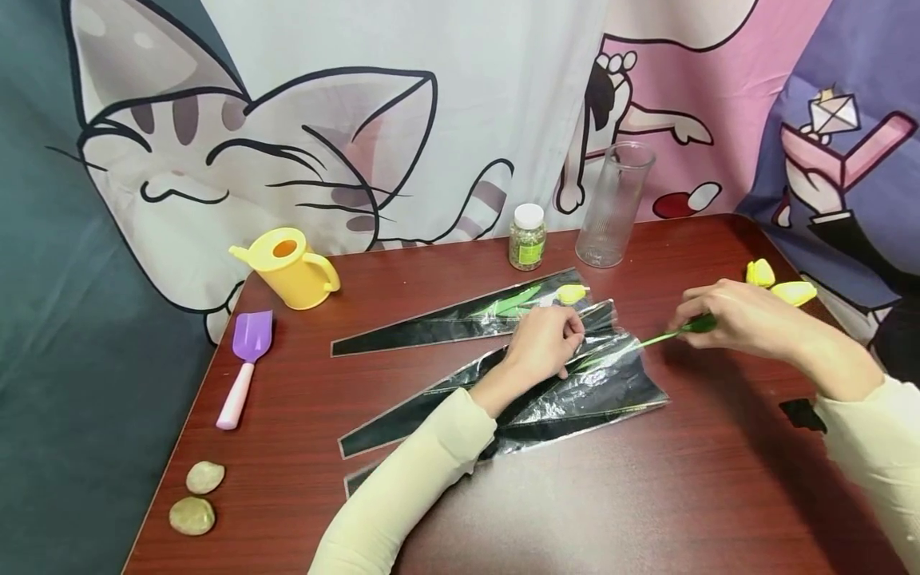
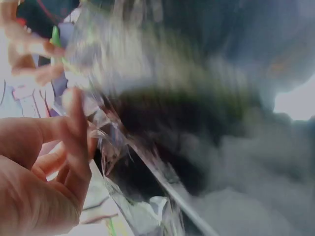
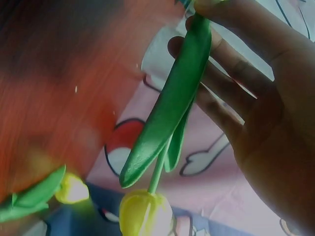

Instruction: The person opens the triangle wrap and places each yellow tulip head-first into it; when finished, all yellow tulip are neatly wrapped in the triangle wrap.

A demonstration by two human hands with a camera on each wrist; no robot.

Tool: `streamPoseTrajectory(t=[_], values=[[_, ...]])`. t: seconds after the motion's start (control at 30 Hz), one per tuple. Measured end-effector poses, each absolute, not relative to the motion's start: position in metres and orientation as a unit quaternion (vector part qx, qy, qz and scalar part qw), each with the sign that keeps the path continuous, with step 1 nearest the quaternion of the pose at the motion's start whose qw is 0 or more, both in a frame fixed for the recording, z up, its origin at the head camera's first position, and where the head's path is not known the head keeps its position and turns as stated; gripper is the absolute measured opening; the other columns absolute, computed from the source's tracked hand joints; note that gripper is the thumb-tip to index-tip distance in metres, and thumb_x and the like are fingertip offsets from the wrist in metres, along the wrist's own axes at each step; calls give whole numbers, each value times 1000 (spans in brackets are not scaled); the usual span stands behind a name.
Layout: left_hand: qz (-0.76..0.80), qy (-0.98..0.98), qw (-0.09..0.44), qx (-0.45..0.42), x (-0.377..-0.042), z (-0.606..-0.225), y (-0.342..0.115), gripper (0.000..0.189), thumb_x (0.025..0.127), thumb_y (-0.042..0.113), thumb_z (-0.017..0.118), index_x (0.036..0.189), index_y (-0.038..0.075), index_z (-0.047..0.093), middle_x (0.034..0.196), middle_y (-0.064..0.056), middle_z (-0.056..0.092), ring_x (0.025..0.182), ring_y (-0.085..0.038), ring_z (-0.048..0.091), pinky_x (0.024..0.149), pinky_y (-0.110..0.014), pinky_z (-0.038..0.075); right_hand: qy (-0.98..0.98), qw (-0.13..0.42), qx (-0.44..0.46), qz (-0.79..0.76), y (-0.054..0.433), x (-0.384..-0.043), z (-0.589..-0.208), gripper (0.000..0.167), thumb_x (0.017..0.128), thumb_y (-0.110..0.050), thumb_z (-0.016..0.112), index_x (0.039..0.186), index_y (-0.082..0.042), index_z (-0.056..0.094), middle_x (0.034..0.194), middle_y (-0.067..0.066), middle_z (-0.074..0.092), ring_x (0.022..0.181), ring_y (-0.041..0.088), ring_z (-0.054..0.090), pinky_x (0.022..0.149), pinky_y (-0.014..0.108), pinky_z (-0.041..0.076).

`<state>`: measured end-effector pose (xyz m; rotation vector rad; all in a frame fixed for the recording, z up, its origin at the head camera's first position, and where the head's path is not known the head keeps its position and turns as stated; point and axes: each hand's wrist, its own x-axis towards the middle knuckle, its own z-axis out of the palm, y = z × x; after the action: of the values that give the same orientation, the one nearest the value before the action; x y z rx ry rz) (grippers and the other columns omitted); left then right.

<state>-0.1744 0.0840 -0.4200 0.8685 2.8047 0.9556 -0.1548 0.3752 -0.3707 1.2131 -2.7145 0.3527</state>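
My right hand (image 1: 733, 319) pinches the stem of a yellow artificial tulip (image 3: 146, 214) beside its green leaves (image 3: 170, 108). Its thin stem (image 1: 657, 339) points left into the wide mouth of the nearest flower sleeve (image 1: 575, 397), which has clear film and a black part. At that mouth, my left hand (image 1: 546, 339) holds the film edge between thumb and fingers, seen closer in the left wrist view. A middle sleeve (image 1: 424, 403) lies partly under the left forearm. The farthest sleeve (image 1: 424, 327) contains a yellow tulip (image 1: 571, 294) with a green leaf.
Another tulip (image 3: 73, 189) lies near the table's right edge. At the back stand a lidded jar (image 1: 528, 239) and a clear glass vase (image 1: 614, 208). On the left are a yellow watering can (image 1: 298, 275), a purple toy shovel (image 1: 251, 337) and two stones (image 1: 204, 477).
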Motion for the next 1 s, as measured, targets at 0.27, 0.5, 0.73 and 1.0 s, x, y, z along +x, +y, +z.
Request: streamPoseTrajectory(t=[0.27,0.5,0.73,1.0], values=[[249,920,-35,299,-164,-424,93,10,89,18,69,81,23,69,73,16,59,62,3,53,63,-19,45,-914,41,385,122,362,-158,-376,30,67,-10,88,82,-31,73,78,-24,52,62,0,49,52,20,41],[247,920,-41,300,-165,-431,86,9,87,16,70,80,22,70,69,16,60,66,-1,57,65,-22,48,-926,48,362,96,379,-156,-372,33,64,-9,89,81,-31,72,79,-23,55,63,-3,49,53,23,42],[276,922,15,271,-168,-434,69,11,90,11,67,83,19,67,56,20,56,41,11,48,79,-25,50,-956,52,277,79,406,-148,-361,35,63,-9,89,81,-33,72,83,-19,61,67,2,54,54,31,44],[287,920,39,264,-168,-433,62,11,90,11,68,81,18,66,58,19,56,40,11,49,81,-25,50,-977,43,200,57,420,-143,-347,33,64,-10,89,82,-32,73,83,-15,64,69,10,56,58,36,44]])
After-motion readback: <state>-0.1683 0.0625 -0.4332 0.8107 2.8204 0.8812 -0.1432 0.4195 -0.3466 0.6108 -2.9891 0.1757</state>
